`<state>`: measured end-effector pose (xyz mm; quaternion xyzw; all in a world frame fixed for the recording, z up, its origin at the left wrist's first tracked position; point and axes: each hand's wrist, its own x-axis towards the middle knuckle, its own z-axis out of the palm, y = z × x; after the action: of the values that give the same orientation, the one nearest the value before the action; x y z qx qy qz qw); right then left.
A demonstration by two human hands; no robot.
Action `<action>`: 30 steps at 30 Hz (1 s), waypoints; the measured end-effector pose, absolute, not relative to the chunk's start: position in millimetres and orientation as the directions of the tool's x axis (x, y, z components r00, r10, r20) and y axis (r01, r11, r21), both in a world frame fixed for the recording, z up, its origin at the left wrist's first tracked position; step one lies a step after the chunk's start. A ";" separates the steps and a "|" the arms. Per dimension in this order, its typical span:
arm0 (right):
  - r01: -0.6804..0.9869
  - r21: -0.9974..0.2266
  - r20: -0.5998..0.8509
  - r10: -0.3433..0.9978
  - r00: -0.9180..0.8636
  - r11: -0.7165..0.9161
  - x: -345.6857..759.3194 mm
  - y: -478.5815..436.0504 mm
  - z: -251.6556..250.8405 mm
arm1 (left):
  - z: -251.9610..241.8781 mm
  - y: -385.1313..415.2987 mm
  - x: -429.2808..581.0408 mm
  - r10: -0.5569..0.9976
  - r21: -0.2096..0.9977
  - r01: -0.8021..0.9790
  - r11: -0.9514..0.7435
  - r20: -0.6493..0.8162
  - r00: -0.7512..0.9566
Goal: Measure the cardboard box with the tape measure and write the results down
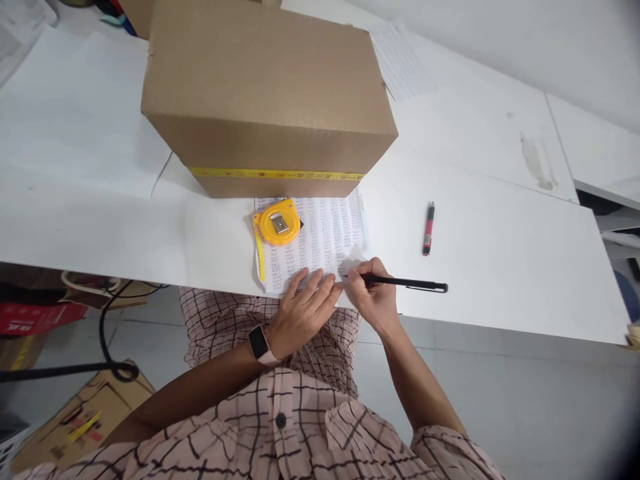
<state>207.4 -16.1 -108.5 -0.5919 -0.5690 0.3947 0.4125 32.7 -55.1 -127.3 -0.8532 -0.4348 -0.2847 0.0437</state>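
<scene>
My right hand [375,297] grips a slim black pen [413,283], thumb and fingers pinched together near its tip, the long barrel slanting out to the right over the bare white table [480,267]; the tip meets the handwritten sheet [325,233] close to its lower right part, where rows of small dark writing run in columns; my left hand [300,320] grasps nothing, its fingers laid out flat and a little spread across the sheet's lower edge, just beside my right hand; the sheet lies at the near edge of the table, right in front of me, and its far end meets the foot of a big brown cardboard box [270,73], though I cannot tell whether it runs on underneath; a band of yellow printed tape [280,175] crosses the box low on the side facing me; on the sheet's upper left rests a yellow tape measure [281,230], its metal clip facing up, with a yellow strip [260,257] along the paper's left edge; a red and black pen [429,230] lies by itself to the right, well apart from both hands; more paper [75,107] covers the table left of the box, and another written sheet [403,60] sits beyond its right side; I wear a watch [259,342] on my left wrist
</scene>
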 end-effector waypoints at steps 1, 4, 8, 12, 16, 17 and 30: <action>0.347 -0.938 0.002 0.999 0.042 -0.013 207.3 -16.2 -107.8 | -127.1 -55.0 32.7 0.718 0.173 0.767 -0.618 0.522 0.461; 0.338 -0.941 0.006 0.999 0.045 -0.010 206.7 -16.4 -105.7 | -126.9 -54.9 32.3 0.716 0.171 0.767 -0.619 0.523 0.462; 0.329 -0.944 0.022 0.998 0.065 -0.001 205.9 -16.3 -105.0 | -127.9 -55.3 32.2 0.724 0.189 0.760 -0.621 0.509 0.465; 0.351 -0.936 0.040 0.996 0.081 0.009 206.1 -16.2 -107.8 | -128.7 -55.5 32.5 0.726 0.186 0.764 -0.618 0.509 0.463; 0.347 -0.938 0.021 0.998 0.064 -0.003 207.1 -15.9 -109.9 | -127.2 -54.9 32.6 0.721 0.170 0.768 -0.618 0.512 0.467; 0.342 -0.940 0.016 0.998 0.062 -0.006 207.3 -15.8 -109.8 | -126.8 -54.8 32.6 0.721 0.169 0.767 -0.619 0.511 0.469; 0.357 -0.934 0.044 0.996 0.082 0.012 206.8 -15.2 -107.9 | -126.7 -55.5 32.7 0.729 0.183 0.767 -0.615 0.504 0.464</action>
<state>206.8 -15.2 -107.9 -0.5968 -0.5668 0.3713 0.4299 32.7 -55.5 -126.7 -0.8548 -0.4375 -0.2770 0.0350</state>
